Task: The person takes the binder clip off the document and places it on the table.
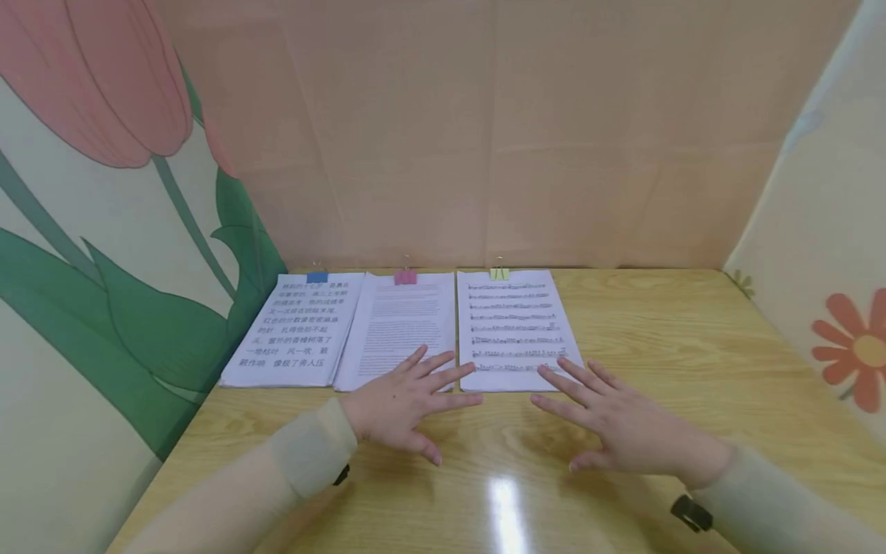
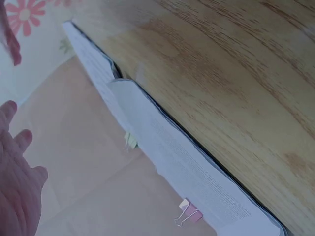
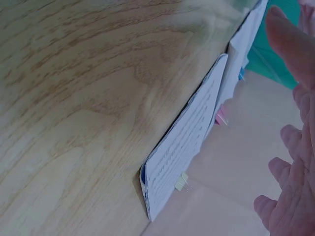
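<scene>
Three paper stacks lie side by side at the back of the table. The left stack (image 1: pixel 294 331) has large Chinese characters and a blue binder clip (image 1: pixel 317 277). Small printed lines fill the middle stack (image 1: pixel 401 323), with a pink binder clip (image 1: pixel 405 277) on top. Sheet music (image 1: pixel 517 331) on the right carries a yellow-green binder clip (image 1: pixel 499 273). My left hand (image 1: pixel 411 398), fingers spread, is over the near edge of the middle stack. My right hand (image 1: pixel 623 419) spreads its fingers by the sheet music's near right corner. Neither hand holds anything.
The wooden table (image 1: pixel 664 331) extends right of the sheet music and toward me. A brown covered wall (image 1: pixel 498 138) stands right behind the stacks. Side walls with a painted tulip (image 1: pixel 97 77) and a red flower (image 1: pixel 868 346) flank the table.
</scene>
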`<action>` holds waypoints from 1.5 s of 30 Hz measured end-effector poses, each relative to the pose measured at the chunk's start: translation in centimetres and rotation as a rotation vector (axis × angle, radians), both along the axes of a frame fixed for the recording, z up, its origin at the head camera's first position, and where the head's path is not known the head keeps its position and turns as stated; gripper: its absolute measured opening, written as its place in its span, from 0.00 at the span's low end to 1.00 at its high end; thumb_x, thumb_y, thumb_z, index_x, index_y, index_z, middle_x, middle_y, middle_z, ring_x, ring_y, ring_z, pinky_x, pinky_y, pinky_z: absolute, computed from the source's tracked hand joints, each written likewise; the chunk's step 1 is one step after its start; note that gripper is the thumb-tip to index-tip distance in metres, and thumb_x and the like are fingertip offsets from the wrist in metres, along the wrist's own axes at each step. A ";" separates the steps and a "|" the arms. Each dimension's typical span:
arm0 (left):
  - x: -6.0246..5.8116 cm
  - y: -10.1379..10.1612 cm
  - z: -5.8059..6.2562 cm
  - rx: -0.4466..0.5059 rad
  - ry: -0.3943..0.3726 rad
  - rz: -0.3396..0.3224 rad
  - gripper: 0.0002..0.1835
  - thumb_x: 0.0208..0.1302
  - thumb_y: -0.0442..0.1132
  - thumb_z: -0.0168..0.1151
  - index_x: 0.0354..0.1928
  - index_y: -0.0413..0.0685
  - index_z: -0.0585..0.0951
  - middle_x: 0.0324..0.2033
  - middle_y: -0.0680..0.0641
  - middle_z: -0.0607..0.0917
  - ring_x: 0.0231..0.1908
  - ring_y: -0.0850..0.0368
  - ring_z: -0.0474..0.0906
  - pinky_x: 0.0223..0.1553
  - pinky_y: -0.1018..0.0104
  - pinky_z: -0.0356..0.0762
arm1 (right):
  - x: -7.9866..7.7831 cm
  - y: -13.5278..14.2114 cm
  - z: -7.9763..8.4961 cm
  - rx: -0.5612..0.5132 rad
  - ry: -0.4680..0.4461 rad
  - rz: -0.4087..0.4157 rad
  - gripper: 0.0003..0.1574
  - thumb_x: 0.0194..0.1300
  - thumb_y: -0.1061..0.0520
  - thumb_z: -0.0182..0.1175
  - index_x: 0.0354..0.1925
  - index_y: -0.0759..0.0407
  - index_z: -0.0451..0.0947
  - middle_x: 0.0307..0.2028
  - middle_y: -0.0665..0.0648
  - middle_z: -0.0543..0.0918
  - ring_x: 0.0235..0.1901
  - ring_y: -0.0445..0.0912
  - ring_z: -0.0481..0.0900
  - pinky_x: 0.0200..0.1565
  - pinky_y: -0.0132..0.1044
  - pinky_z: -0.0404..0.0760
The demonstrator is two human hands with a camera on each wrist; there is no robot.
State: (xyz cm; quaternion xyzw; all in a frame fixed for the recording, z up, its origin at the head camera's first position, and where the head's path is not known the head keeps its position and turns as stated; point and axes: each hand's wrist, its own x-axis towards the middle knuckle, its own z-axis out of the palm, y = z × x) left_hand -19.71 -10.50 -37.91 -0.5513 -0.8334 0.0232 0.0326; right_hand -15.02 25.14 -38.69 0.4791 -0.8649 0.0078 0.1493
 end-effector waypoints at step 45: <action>-1.1 5.7 -3.9 0.047 -0.246 0.359 0.43 0.65 0.64 0.53 0.74 0.51 0.56 0.73 0.45 0.55 0.73 0.51 0.48 0.72 0.53 0.37 | -3.0 1.2 -3.3 -0.039 -0.228 -0.286 0.53 0.54 0.31 0.65 0.69 0.57 0.65 0.68 0.62 0.65 0.64 0.62 0.64 0.61 0.61 0.65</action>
